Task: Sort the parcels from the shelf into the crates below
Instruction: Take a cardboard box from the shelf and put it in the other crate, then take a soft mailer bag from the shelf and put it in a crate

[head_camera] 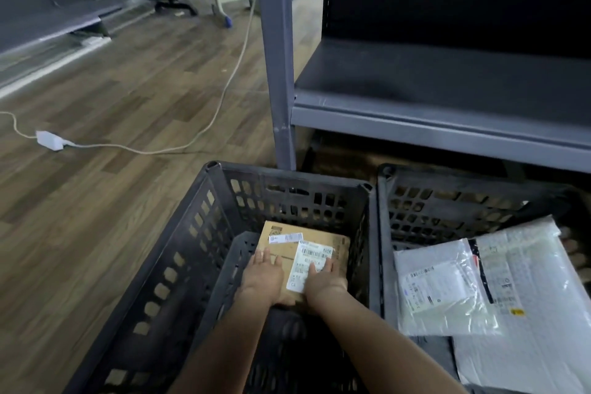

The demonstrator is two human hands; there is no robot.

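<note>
In the left crate (287, 174), down on its floor towards the far wall, lies the cardboard box (340, 241). From the head view I see both my hands on its near half. The left hand (263, 272) lies flat with its fingers straight and spread, and the right hand (323, 278) lies flat across the shipping label (311, 261). Neither curls round the box; they rest or press on top of it. I cannot tell whether the box sits fully flat or leans a little on the far wall.

The main risk, as I judge it, is a snag on the way out. The crate is deep and its walls are latticed, so a finger or wrist could catch a slot. A palm dragged across the label could also lift its edge. If the box is leaning, it may tip once I let go.

The label shows a barcode and lines of print too soft to read; near its lower left corner I think I make out "CA". A smaller barcode strip (285, 238) sits at the box's far left corner, beside a brown printed mark I cannot read.

In the right crate (447, 201) lie a clear mailer (441, 291) and a white mailer (527, 281). Both carry labels, one with a yellow tag (517, 312), and none of it is legible. The grey shelf (447, 118) stands beyond the crates.
</note>
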